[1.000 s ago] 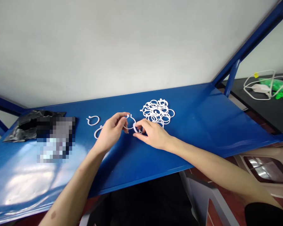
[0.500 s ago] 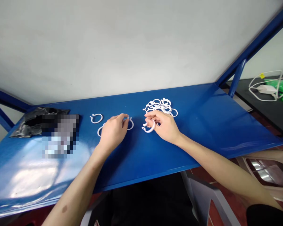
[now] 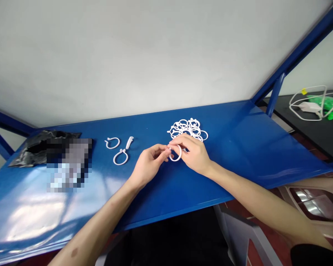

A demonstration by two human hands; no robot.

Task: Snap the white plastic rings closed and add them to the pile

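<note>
Both hands meet over the middle of a blue metal shelf (image 3: pixel 238 147). My left hand (image 3: pixel 148 166) and my right hand (image 3: pixel 194 155) pinch the same white plastic ring (image 3: pixel 175 153) between their fingertips, just above the shelf. Directly behind the right hand lies a heap of several white rings (image 3: pixel 188 129). To the left of my left hand, three separate white rings rest on the shelf: one at the back left (image 3: pixel 112 142), one nearer (image 3: pixel 120 157), and one seen edge-on (image 3: pixel 129 142).
A crumpled black plastic bag (image 3: pixel 36 146) and a blurred-out patch lie at the shelf's left end. A blue slanted frame post (image 3: pixel 274 90) stands at the right. Beyond it, a dark table holds a white cable (image 3: pixel 308 105) and green items (image 3: pixel 329 101).
My left hand set its ring down on the left beside the other two, then moved right. My right hand took a ring from the heap, and both hands now hold it.
</note>
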